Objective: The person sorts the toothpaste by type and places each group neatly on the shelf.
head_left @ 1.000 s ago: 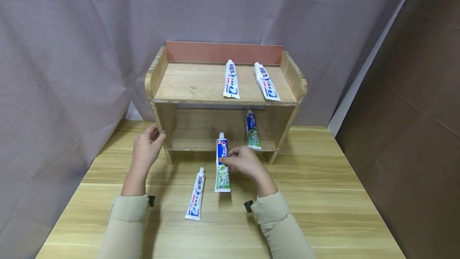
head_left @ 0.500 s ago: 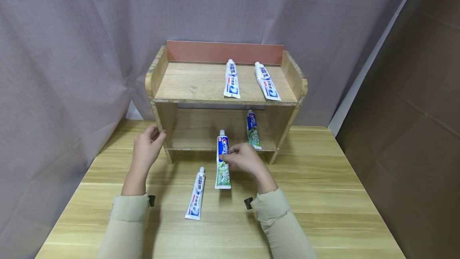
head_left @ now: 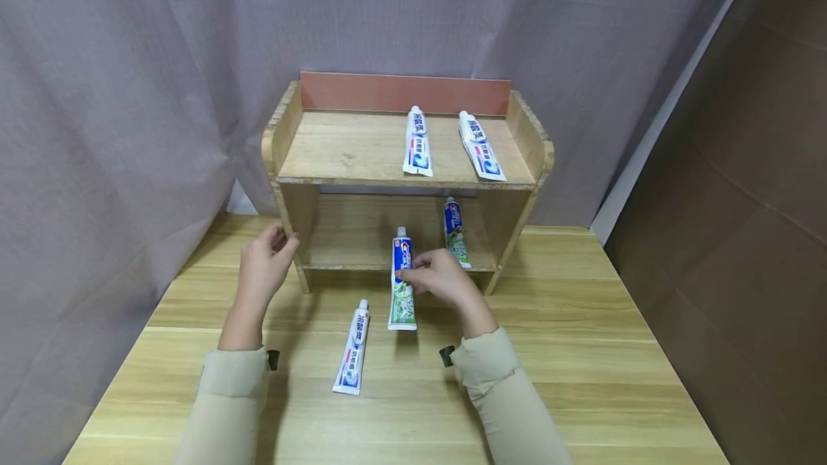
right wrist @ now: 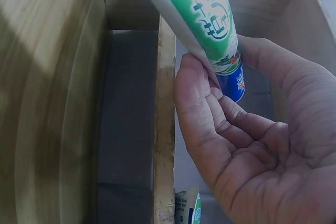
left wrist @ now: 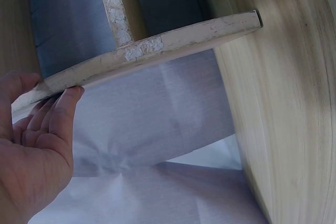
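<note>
My right hand (head_left: 442, 282) pinches a blue and green toothpaste tube (head_left: 403, 300) between thumb and fingers, cap pointing away toward the lower level of the wooden shelf (head_left: 349, 181). In the right wrist view the tube (right wrist: 207, 19) hangs in front of the shelf board, apart from it. At the shelf's left side, my left hand (head_left: 263, 257) grips the front edge of the side panel (left wrist: 157, 45), thumb on one face and fingers on the other. A white and blue toothpaste tube (head_left: 352, 350) lies on the table between my forearms.
Two white toothpaste tubes (head_left: 418, 142) (head_left: 481, 146) lie on the upper level, toward the right. Another blue and green tube (head_left: 455, 233) lies on the lower level near the right panel. A grey curtain (head_left: 388, 13) hangs behind the shelf.
My right hand has moved slightly forward with the blue and green tube, bringing its cap closer over the lower level. My left hand stays on the side panel.
</note>
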Motion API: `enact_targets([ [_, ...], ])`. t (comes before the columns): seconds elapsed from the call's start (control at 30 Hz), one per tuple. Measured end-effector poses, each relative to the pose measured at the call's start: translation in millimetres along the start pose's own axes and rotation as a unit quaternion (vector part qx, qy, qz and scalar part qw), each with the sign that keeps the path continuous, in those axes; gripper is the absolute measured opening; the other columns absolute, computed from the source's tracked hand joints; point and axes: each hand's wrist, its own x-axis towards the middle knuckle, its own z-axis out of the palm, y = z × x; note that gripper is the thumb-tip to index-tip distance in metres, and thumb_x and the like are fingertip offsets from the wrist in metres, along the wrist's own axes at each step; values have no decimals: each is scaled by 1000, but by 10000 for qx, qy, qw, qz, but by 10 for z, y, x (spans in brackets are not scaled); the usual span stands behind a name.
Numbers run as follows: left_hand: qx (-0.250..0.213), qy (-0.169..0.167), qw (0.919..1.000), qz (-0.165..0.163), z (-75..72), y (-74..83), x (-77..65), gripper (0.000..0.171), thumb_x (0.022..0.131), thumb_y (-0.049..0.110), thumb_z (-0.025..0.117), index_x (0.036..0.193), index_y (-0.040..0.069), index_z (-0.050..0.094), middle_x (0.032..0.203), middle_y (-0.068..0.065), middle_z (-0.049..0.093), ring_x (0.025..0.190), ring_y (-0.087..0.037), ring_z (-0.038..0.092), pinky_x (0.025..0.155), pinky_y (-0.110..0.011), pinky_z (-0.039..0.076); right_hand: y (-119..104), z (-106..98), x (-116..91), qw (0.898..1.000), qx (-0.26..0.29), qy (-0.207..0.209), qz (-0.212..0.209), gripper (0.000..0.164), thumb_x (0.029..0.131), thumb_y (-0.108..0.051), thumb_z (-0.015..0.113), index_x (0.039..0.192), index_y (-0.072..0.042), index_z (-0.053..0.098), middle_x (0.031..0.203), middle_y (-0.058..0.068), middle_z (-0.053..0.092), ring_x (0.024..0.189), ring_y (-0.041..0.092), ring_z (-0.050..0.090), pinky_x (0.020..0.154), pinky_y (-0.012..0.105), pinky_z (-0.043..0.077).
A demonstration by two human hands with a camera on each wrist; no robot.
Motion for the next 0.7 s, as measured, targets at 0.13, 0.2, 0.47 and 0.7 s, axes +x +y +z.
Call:
enact_targets([
  [0.13, 23, -19, 10000, -13, -1, 4, -7, 30, 98, 23, 62, 120, 3, 67, 120, -20, 69, 110, -35, 68, 93, -46, 57, -20, -8, 14, 10000, -55, 22, -4, 35, 85, -30, 81, 101, 1, 71, 85, 9, 72, 79, 31, 73, 82, 43, 61],
  [0.2, 23, -10, 10000, -20, -1, 8, -10, 30, 98, 23, 63, 120, 3, 67, 121, -20, 69, 110, -34, 69, 93, -46, 57, -28, -13, 21, 10000, -85, 20, -23, 35, 86, -30, 81, 100, 1, 72, 85, 9, 72, 77, 28, 73, 80, 41, 62],
  [0.47, -39, 37, 10000, 18, 1, 5, 0, 28, 97, 20, 63, 118, 2, 68, 119, -20, 69, 109, -35, 69, 93, -47, 57, -58, -49, 61, 9992, -351, -10, -186, 33, 86, -34, 80, 92, -2, 73, 81, 7, 72, 74, 24, 72, 73, 36, 61],
  [0.7, -75, 0, 10000, -21, 6, -7, 1, 28, 98, 20, 63, 119, 1, 67, 120, -22, 68, 111, -36, 68, 94, -47, 56, -72, -73, 103, 9990, -426, -2, -160, 35, 86, -34, 80, 96, -2, 72, 82, 7, 72, 78, 28, 73, 77, 39, 61],
])
